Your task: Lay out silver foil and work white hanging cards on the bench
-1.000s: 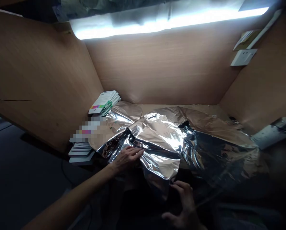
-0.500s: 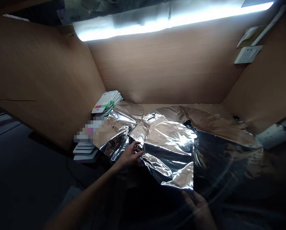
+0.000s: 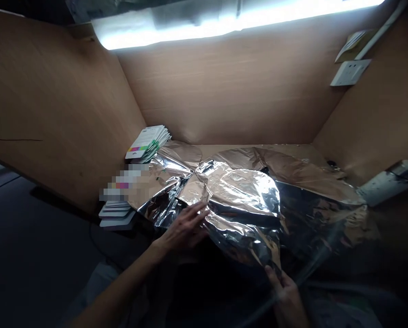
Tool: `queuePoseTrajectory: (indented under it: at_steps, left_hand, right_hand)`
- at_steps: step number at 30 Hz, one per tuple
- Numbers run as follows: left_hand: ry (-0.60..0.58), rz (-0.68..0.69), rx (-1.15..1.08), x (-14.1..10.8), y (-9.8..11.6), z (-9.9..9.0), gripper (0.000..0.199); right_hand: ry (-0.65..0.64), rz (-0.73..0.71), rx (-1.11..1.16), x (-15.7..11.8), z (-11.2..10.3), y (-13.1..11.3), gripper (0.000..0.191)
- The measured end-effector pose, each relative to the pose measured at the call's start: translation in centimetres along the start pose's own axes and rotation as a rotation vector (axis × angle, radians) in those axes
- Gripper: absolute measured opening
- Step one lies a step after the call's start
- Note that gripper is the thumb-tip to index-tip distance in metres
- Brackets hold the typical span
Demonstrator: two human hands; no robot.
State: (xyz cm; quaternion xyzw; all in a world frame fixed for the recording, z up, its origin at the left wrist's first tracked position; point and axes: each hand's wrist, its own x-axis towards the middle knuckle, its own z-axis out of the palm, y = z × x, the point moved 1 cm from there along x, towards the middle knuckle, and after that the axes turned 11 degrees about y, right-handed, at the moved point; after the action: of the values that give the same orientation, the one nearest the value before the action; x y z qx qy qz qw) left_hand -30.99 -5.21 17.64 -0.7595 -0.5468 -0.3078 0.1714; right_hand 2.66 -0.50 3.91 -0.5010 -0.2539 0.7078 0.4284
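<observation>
A crinkled, mirror-like silver foil sheet [image 3: 243, 196] with rounded lobes lies spread over the desk, its near part hanging past the front edge. My left hand [image 3: 186, 225] is at its near left edge, fingers laid along the top of the foil and closed on the margin, the thumb side in shadow. Lower right, my right hand [image 3: 284, 291] pinches the hanging corner of the foil between thumb and fingers. Folds gather near the left hand, running to the back. More foil [image 3: 323, 209] stretches to the right.
A stack of white printed cards [image 3: 149, 143] leans at the back left, with another white pile [image 3: 117, 216] nearer. A white cylindrical object [image 3: 388, 184] lies at the right. Wooden panels [image 3: 224, 95] enclose the desk; a wall socket [image 3: 350, 73] and bright tube light [image 3: 238, 23] are above.
My left hand has shifted slightly and its fingers have straightened along the foil. My right hand has risen a little, and the front foil corner has bunched and curved upward.
</observation>
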Motion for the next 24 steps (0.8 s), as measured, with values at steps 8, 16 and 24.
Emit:
queuePoseTrajectory:
  at_steps: [8,16,24]
  left_hand:
    - [-0.169,-0.017,0.252,-2.3,0.4,2.5,0.080]
    - [-0.255,0.080,0.316,-2.6,0.1,4.9,0.062]
    - [-0.082,0.117,0.317,-2.3,1.5,5.8,0.051]
  right_hand:
    - [0.187,0.064,0.143,-0.4,1.2,-1.1,0.074]
    - [0.105,0.031,0.029,0.9,-1.7,1.1,0.062]
    - [-0.287,0.269,0.102,-1.0,0.5,0.3,0.044]
